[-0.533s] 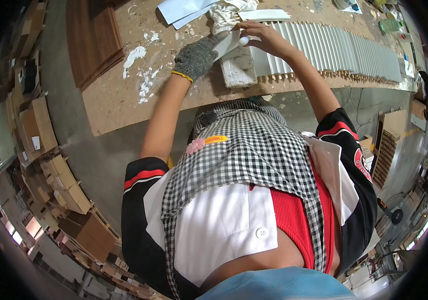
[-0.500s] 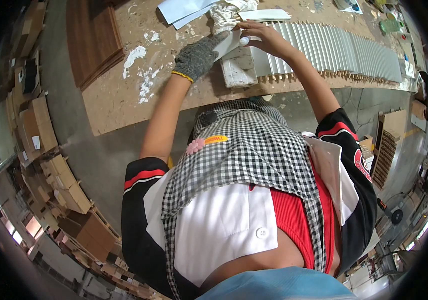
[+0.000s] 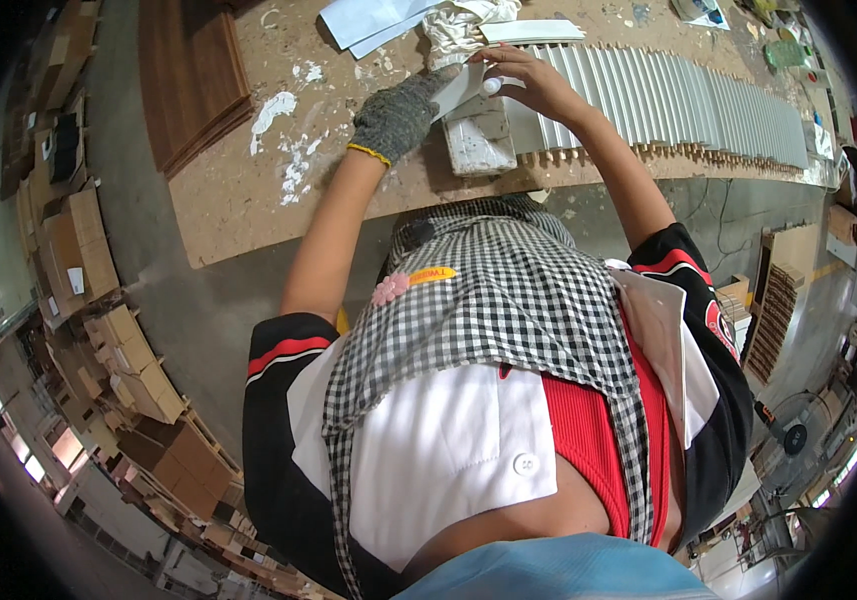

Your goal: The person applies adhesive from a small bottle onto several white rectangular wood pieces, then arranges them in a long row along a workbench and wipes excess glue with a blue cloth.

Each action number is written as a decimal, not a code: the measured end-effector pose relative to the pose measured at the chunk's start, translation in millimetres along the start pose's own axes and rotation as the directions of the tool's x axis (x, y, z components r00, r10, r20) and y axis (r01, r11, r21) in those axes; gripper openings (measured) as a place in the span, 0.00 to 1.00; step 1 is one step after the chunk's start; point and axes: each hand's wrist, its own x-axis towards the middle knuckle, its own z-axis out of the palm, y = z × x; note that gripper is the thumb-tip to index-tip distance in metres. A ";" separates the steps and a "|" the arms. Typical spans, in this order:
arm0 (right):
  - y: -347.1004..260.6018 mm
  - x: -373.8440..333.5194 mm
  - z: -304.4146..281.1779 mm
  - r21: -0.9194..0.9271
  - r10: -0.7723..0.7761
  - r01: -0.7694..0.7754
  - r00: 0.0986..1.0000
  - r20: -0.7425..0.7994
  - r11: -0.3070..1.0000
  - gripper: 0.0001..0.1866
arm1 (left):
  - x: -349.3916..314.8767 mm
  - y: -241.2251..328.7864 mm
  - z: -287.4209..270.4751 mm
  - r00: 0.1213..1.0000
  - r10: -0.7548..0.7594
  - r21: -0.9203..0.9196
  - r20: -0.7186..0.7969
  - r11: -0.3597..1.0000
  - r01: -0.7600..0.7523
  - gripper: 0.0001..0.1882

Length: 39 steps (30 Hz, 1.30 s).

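Observation:
A short white slat (image 3: 459,94) is held tilted above the near side of the workbench. My left hand (image 3: 396,117), in a dark grey knit glove with a yellow cuff, is closed on one side of it. My bare right hand (image 3: 537,84) has its fingers bent around the slat's far end, with a white covering on one digit. Below the slat sits a paint-smeared white block (image 3: 481,146). Just right of it begins a long row of white slats (image 3: 664,95) with wooden pegs along their edges. My fingers hide part of the slat's far end.
The workbench (image 3: 224,205) is spotted with white paint. Dark brown boards (image 3: 192,85) are stacked at its left. Beyond my hands lie a crumpled white cloth (image 3: 457,28), pale blue sheets (image 3: 374,20) and more white slats (image 3: 532,31). Cardboard stacks (image 3: 139,365) stand left; a fan (image 3: 795,437) stands right.
Both hands keep their hold on the white slat. My right fingers have shifted very slightly at its far end; the whole view has moved a little.

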 end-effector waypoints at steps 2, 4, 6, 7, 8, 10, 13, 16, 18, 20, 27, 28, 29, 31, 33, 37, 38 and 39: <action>3.6 0.2 2.4 0.032 0.030 -0.031 0.999 0.044 0.999 0.13 | -0.6 0.6 -2.2 1.000 -0.001 0.003 0.002 1.000 0.001 0.30; 5.1 2.4 1.7 0.015 0.024 -0.025 0.999 0.035 1.000 0.13 | -2.7 4.8 -8.8 1.000 -0.004 0.006 0.005 1.000 0.004 0.32; 9.3 5.1 2.2 -0.027 -0.003 0.004 1.000 0.020 1.000 0.15 | -3.7 9.0 -14.3 0.995 -0.086 -0.011 0.045 0.996 0.087 0.36; 12.1 5.6 3.2 -0.028 -0.004 0.004 1.000 0.017 1.000 0.15 | -1.9 7.9 -14.2 0.995 -0.085 -0.008 0.044 0.996 0.086 0.36; 14.7 5.2 4.4 -0.016 0.018 -0.018 1.000 0.022 1.000 0.16 | 1.9 5.7 -13.4 0.989 -0.126 0.020 0.075 0.992 0.124 0.38; 18.7 9.6 2.1 -0.001 -0.030 0.030 0.999 0.025 1.000 0.19 | 5.2 1.1 -9.1 0.980 -0.167 0.047 0.106 0.985 0.163 0.40; 18.3 7.6 -3.1 0.124 -0.046 0.054 0.997 -0.067 0.991 0.21 | 4.7 -8.7 -3.8 0.993 -0.109 0.060 0.054 0.993 0.106 0.42; 19.3 -4.3 -23.7 0.162 0.054 -0.020 0.977 -0.206 0.987 0.16 | 6.1 -14.9 0.7 0.990 -0.126 0.045 0.063 0.991 0.123 0.42; 32.4 -17.6 -34.8 0.190 0.124 -0.074 0.956 -0.265 0.979 0.12 | 6.1 -14.8 1.8 0.993 -0.106 0.034 0.043 0.994 0.104 0.42; 40.8 -26.1 -36.8 0.136 0.127 -0.093 0.956 -0.264 0.986 0.13 | 6.2 -15.0 1.0 0.992 -0.116 0.036 0.056 0.993 0.114 0.41; 44.3 -35.7 -30.6 0.067 0.272 -0.264 0.943 -0.190 0.962 0.16 | 8.7 -20.1 1.7 0.999 0.011 0.018 -0.049 1.000 -0.010 0.39; 41.7 -32.4 -26.1 0.245 0.335 -0.281 0.918 -0.213 0.928 0.18 | 5.6 -6.0 -12.6 0.997 -0.073 0.009 0.030 0.997 0.073 0.38; 38.9 -29.1 -25.8 0.389 0.367 -0.261 0.902 -0.228 0.884 0.17 | 4.9 -12.5 -4.3 0.999 -0.047 0.007 -0.018 0.999 0.047 0.35; 35.6 -21.6 -28.5 0.403 0.415 -0.318 0.892 -0.181 0.859 0.15 | -1.6 -20.3 5.5 0.995 -0.058 -0.013 -0.078 0.998 0.057 0.34; 41.1 -26.0 -30.8 0.416 0.416 -0.299 0.881 -0.226 0.859 0.14 | -2.6 -1.1 -1.3 0.993 -0.114 -0.026 -0.031 0.993 0.114 0.34; 44.1 -11.6 -35.0 0.494 0.494 -0.335 0.837 -0.235 0.802 0.12 | -15.6 2.5 4.2 0.993 -0.066 -0.020 -0.100 0.998 0.064 0.34; 50.3 -8.6 -35.2 0.505 0.513 -0.346 0.824 -0.240 0.791 0.12 | -16.2 5.3 2.5 0.993 -0.076 -0.017 -0.086 0.997 0.074 0.34; 56.8 -4.7 -35.7 0.519 0.535 -0.358 0.810 -0.241 0.776 0.12 | -18.3 9.4 -1.4 0.991 -0.077 -0.010 -0.106 0.997 0.077 0.34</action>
